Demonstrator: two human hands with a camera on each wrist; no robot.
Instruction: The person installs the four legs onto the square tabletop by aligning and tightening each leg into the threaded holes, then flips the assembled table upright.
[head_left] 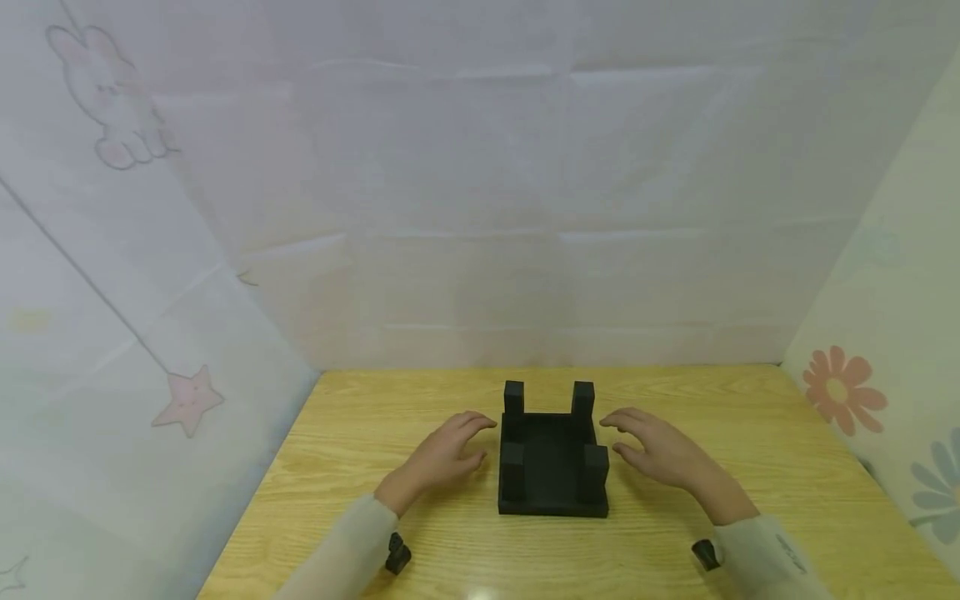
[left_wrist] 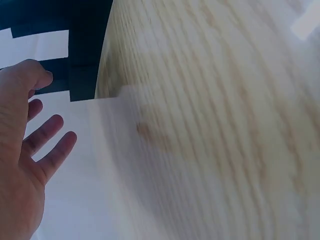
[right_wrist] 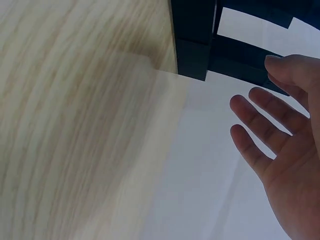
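A black square frame-like stand with an upright post at each corner sits on the wooden table. My left hand hovers just left of it, fingers spread and slightly bent, with a small gap to its side. On the other side my right hand mirrors it, relaxed fingers pointing at the stand. Both hands hold nothing. In the left wrist view the stand fills the upper left corner, beyond the left thumb. The right wrist view shows the stand at the top, close to the right thumb.
The wooden table ends at a pale cloth wall behind. Printed cloth also hangs at the left and right, with a pink star and a red flower. A small black piece is at each cuff.
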